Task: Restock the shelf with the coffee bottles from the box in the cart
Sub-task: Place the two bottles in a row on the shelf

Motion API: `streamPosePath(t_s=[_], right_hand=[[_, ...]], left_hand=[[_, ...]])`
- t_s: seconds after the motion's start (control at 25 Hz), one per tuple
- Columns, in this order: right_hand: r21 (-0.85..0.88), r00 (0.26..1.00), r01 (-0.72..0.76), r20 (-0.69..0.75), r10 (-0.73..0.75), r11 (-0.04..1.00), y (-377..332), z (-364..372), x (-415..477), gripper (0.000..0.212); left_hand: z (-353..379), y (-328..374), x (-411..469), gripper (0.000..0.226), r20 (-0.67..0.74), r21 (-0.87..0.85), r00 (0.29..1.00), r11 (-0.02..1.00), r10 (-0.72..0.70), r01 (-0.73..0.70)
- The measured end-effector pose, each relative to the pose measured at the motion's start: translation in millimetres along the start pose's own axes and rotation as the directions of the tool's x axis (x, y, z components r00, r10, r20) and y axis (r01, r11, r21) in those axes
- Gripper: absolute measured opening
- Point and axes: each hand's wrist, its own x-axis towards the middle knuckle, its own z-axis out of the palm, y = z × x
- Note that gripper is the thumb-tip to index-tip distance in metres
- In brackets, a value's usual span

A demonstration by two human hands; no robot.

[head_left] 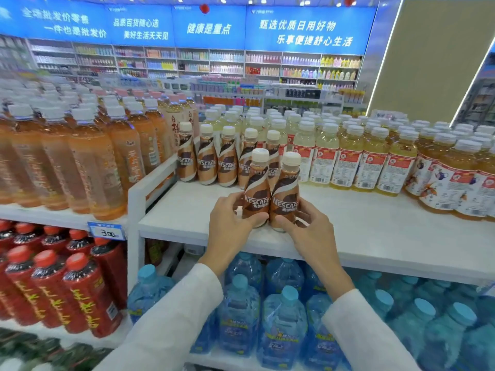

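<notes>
Two brown Nescafe coffee bottles with cream caps stand upright side by side near the front of the white shelf. My left hand grips the base of the left bottle. My right hand grips the base of the right bottle. Behind them a row of several matching coffee bottles stands at the back of the shelf. The box and cart are out of view.
Orange tea bottles crowd the shelf to the left, behind a white divider. Pale yellow drink bottles fill the right side. Blue water jugs sit on the shelf below, red bottles at lower left.
</notes>
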Motion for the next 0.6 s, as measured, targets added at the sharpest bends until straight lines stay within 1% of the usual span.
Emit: streamPosePath(t_s=[0.12, 0.24, 0.36, 0.48, 0.6], right_hand=[[-0.001, 0.998, 0.026, 0.051, -0.026, 1.0, -13.9, 50.4, 12.6, 0.046], [0.014, 0.995, 0.021, 0.096, -0.022, 1.0, -28.5, 101.4, 30.6, 0.046], [0.007, 0.991, 0.021, 0.131, -0.022, 1.0, -37.2, 142.4, 50.3, 0.045], [-0.015, 0.992, 0.016, 0.128, -0.014, 1.0, -38.8, 168.7, 64.4, 0.047], [-0.031, 0.993, 0.018, 0.119, -0.014, 0.999, -38.5, 183.5, 74.6, 0.048]], left_hand=[[-35.4, -16.6, 17.8, 0.059, -0.09, 0.055, 0.995, 0.997, -0.044, 0.049], [-65.0, -27.7, 39.4, 0.06, -0.181, 0.045, 0.976, 0.991, -0.118, 0.128], [-86.4, -32.7, 60.0, 0.052, -0.231, 0.045, 0.959, 0.983, -0.164, 0.179], [-94.4, -38.5, 76.9, 0.043, -0.278, 0.078, 0.946, 0.977, -0.167, 0.196], [-94.5, -43.5, 87.1, 0.041, -0.286, 0.19, 0.95, 0.965, -0.121, 0.18]])
